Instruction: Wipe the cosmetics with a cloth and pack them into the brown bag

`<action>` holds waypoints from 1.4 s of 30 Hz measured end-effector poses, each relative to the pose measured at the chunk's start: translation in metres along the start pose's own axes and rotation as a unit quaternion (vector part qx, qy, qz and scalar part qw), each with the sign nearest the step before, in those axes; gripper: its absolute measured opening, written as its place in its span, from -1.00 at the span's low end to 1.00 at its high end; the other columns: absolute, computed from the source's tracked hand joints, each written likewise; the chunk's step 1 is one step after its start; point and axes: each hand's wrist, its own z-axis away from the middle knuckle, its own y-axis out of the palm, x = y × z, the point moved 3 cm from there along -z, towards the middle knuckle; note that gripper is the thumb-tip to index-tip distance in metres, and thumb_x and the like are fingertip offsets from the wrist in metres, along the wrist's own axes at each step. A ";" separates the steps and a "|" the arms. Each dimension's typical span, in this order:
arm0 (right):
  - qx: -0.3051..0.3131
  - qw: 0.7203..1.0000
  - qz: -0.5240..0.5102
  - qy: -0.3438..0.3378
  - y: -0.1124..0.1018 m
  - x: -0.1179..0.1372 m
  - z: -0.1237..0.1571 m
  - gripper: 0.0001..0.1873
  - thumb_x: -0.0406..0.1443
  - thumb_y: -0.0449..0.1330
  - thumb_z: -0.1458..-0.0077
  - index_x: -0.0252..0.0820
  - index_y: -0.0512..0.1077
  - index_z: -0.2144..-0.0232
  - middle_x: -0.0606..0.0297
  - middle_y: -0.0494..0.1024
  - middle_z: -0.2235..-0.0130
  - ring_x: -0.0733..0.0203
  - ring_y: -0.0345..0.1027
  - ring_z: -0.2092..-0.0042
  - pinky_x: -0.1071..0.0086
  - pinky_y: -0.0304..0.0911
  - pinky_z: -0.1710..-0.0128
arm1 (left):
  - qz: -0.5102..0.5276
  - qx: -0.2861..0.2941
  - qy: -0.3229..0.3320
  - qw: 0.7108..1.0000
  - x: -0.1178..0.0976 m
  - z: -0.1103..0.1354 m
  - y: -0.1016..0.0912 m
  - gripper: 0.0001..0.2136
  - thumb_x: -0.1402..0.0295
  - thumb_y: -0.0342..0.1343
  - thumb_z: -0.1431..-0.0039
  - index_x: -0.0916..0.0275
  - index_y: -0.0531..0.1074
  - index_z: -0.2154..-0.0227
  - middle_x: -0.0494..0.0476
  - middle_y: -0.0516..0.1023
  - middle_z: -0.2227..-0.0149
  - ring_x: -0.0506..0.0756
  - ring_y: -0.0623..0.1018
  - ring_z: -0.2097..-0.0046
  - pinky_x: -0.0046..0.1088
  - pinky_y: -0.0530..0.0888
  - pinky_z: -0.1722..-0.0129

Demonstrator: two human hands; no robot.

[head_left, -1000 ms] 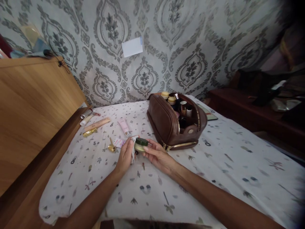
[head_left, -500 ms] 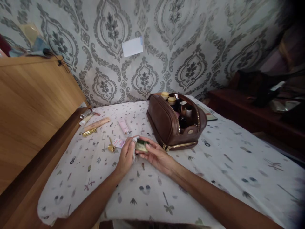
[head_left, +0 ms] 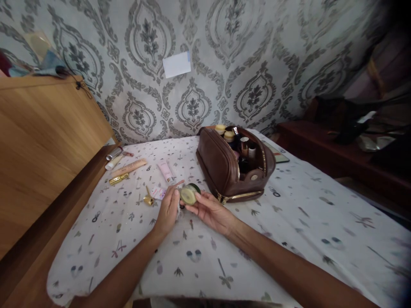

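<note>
A small round jar (head_left: 189, 194) with a pale yellow-green face and a dark green edge is pinched between the thumb and fingers of my right hand (head_left: 212, 210). My left hand (head_left: 167, 210) is closed close beside it, holding a crumpled white wipe (head_left: 178, 210) that mostly hides behind the fingers. Just beyond my left hand lie a pink-and-white packet (head_left: 158, 192) and a gold cap with an applicator stem (head_left: 148, 199). A pink tube (head_left: 165, 171) rests a little farther back.
An unzipped brown cosmetic bag (head_left: 221, 167), holding several bottles and jars, stands behind my right hand. To the left lie a gold tube (head_left: 118, 178), a peach tube (head_left: 130, 167) and a silver-capped container (head_left: 114, 153). A wooden cabinet (head_left: 54, 137) borders the patterned tablecloth (head_left: 135, 244).
The jar has turned in my right hand, so its round pale face now shows instead of its side. Less of the white wipe is visible beside my left thumb.
</note>
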 end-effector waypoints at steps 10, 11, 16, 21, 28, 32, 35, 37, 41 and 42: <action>-0.047 0.998 0.016 -0.024 -0.005 -0.002 0.000 -0.64 -0.19 0.45 0.09 -0.14 0.48 0.24 0.36 0.59 0.29 0.33 0.47 0.33 0.46 0.37 0.31 | -0.062 0.069 0.010 0.996 0.008 0.011 0.005 -0.43 0.21 0.13 -0.21 0.19 0.14 -0.25 0.28 0.32 -0.23 0.25 0.30 -0.27 -0.14 0.22 -0.25; -0.054 0.998 0.017 -0.032 -0.005 -0.002 0.000 -0.63 -0.21 0.46 0.09 -0.12 0.48 0.22 0.37 0.58 0.29 0.34 0.46 0.34 0.47 0.36 0.33 | -0.070 0.060 0.016 0.996 0.008 0.010 0.005 -0.45 0.23 0.12 -0.22 0.19 0.15 -0.23 0.28 0.34 -0.21 0.25 0.31 -0.26 -0.14 0.22 -0.24; -0.102 0.978 0.125 -0.131 -0.005 0.008 0.002 -0.45 -0.24 0.47 0.15 0.02 0.46 0.05 0.34 0.54 0.13 0.24 0.43 0.15 0.38 0.36 0.17 | -0.114 0.056 0.049 0.991 0.004 0.007 0.007 -0.70 0.27 0.02 -0.29 0.19 0.32 -0.04 0.23 0.45 0.02 0.21 0.43 -0.07 -0.17 0.33 -0.11; -0.108 0.945 0.241 -0.193 -0.006 0.015 0.003 -0.41 -0.28 0.48 0.19 -0.01 0.43 0.05 0.31 0.49 0.08 0.19 0.41 0.08 0.28 0.33 0.01 | -0.129 0.090 0.044 0.987 0.002 0.007 0.010 -0.80 0.26 -0.11 -0.34 0.22 0.37 0.20 0.18 0.48 0.22 0.17 0.47 0.13 -0.22 0.41 0.05; -0.089 0.958 0.211 -0.174 -0.005 0.009 -0.001 -0.46 -0.23 0.50 0.26 -0.06 0.35 0.22 0.34 0.42 0.15 0.26 0.43 0.30 0.37 0.41 0.36 | -0.086 0.027 -0.017 0.996 0.005 0.010 0.004 -0.51 0.19 -0.08 -0.34 0.20 0.11 -0.28 0.27 0.14 -0.36 0.20 0.13 -0.37 -0.17 0.07 -0.33; -0.106 0.945 0.272 -0.147 -0.003 0.009 0.004 -0.47 -0.17 0.47 0.20 -0.06 0.30 0.22 0.38 0.43 0.28 0.35 0.34 0.48 0.44 0.31 0.56 | -0.045 0.046 -0.040 0.997 0.004 0.009 0.004 -0.51 0.12 -0.08 -0.33 0.17 0.18 -0.26 0.22 0.24 -0.32 0.18 0.20 -0.35 -0.19 0.13 -0.32; -0.089 0.934 0.313 -0.144 -0.002 0.008 0.007 -0.32 -0.15 0.44 0.16 0.00 0.27 0.00 0.41 0.44 0.33 0.34 0.27 0.52 0.45 0.24 0.61 | -0.001 0.030 -0.108 0.994 0.003 0.007 0.002 -0.54 0.05 -0.06 -0.30 0.14 0.34 -0.16 0.19 0.37 -0.25 0.20 0.32 -0.28 -0.22 0.25 -0.26; -0.069 0.929 0.330 -0.153 -0.001 0.005 0.007 -0.31 -0.13 0.42 0.13 -0.01 0.27 -0.05 0.40 0.45 0.34 0.30 0.31 0.47 0.43 0.27 0.54 | 0.022 0.004 -0.156 0.987 0.004 0.008 0.001 -0.54 0.01 -0.02 -0.26 0.15 0.43 -0.08 0.18 0.45 -0.19 0.21 0.37 -0.24 -0.26 0.32 -0.21; -0.055 0.901 0.380 -0.200 0.003 0.009 0.010 -0.41 -0.18 0.40 0.11 -0.06 0.36 0.01 0.35 0.50 0.26 0.23 0.39 0.29 0.37 0.31 0.30 | 0.070 -0.048 -0.208 0.975 0.014 0.009 -0.002 -0.51 -0.08 0.15 -0.08 0.16 0.54 0.07 0.18 0.53 -0.10 0.23 0.44 -0.18 -0.37 0.46 -0.04; -0.060 0.883 0.415 -0.212 0.005 0.012 0.012 -0.44 -0.20 0.40 0.11 -0.07 0.38 0.02 0.33 0.51 0.25 0.23 0.38 0.28 0.37 0.31 0.28 | 0.078 -0.061 -0.223 0.970 0.018 0.010 -0.003 -0.48 -0.11 0.19 -0.01 0.17 0.55 0.09 0.19 0.53 -0.10 0.24 0.44 -0.17 -0.40 0.50 0.04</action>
